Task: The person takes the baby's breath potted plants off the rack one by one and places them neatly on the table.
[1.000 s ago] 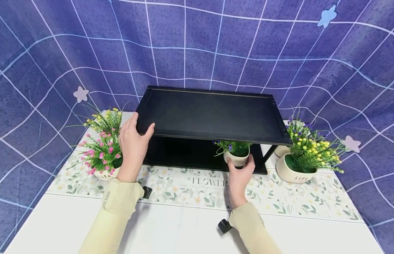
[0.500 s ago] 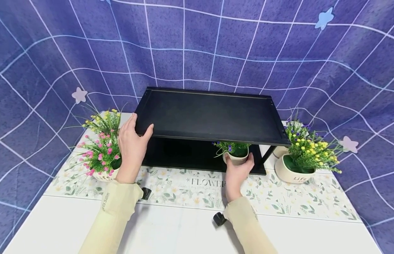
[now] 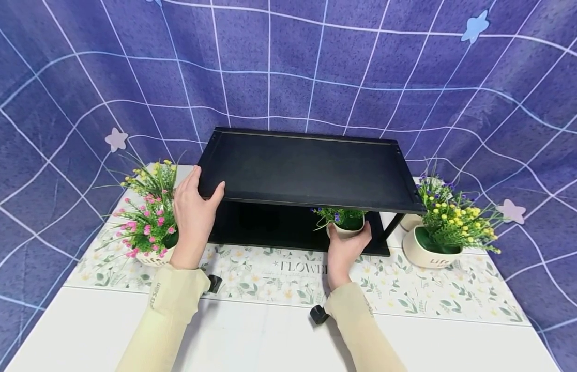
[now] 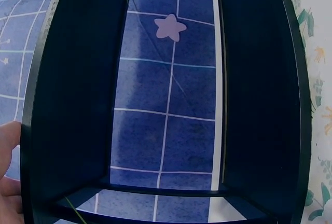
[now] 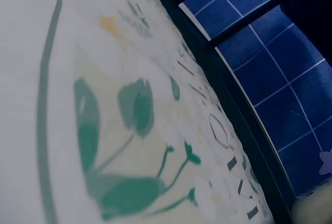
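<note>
My left hand (image 3: 192, 214) rests on the left front corner of a black two-tier shelf (image 3: 307, 168), fingers straight along the side edge and thumb at the front edge. In the left wrist view, some fingers (image 4: 6, 143) touch the edge of one board. My right hand (image 3: 346, 253) holds a cream flower pot (image 3: 346, 233) with green leaves and small purple flowers, thumb on its left side and fingers on its right. The pot is at the right end of the lower tier, its plant partly hidden under the top board.
A pink-flowered pot (image 3: 151, 257) and yellow flowers (image 3: 165, 168) stand left of the shelf. Right of it are a yellow-flowered "Life" pot (image 3: 430, 253) and purple flowers behind. A floral mat (image 3: 265, 279) lies on the white table (image 3: 251, 336); a blue grid curtain (image 3: 288, 62) hangs behind.
My right wrist has shifted slightly left while the hand stays at the purple-flowered pot. My left hand keeps its place on the shelf corner. The head view has moved a little.
</note>
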The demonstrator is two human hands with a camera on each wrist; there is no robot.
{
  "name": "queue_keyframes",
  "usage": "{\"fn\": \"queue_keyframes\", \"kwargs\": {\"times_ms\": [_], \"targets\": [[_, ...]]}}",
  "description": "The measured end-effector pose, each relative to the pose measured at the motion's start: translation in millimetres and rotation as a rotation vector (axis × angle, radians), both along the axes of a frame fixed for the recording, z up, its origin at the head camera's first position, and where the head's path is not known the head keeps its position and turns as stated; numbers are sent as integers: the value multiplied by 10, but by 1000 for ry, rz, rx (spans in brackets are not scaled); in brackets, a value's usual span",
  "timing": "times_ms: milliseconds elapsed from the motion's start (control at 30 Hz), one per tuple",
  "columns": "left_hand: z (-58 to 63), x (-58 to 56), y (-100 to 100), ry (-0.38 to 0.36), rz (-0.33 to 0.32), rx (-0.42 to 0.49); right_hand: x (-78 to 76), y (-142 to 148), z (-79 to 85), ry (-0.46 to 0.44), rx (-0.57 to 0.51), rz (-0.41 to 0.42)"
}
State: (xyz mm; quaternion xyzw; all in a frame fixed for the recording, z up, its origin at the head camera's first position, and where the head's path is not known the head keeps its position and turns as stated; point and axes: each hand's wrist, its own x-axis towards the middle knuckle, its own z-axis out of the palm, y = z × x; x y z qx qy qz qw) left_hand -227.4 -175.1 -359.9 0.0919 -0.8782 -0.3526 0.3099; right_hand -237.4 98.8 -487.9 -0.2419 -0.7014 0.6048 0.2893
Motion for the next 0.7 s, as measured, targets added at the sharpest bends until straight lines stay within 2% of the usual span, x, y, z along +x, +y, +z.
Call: {"fn": "queue_keyframes", "kwargs": {"times_ms": [367,700], "targets": [[7,11,2,-11,0,-2,24,71,2,-3,36,-6],[-6,7,-5,-12,4,-6,42,166,-32,-36,72,72]]}}
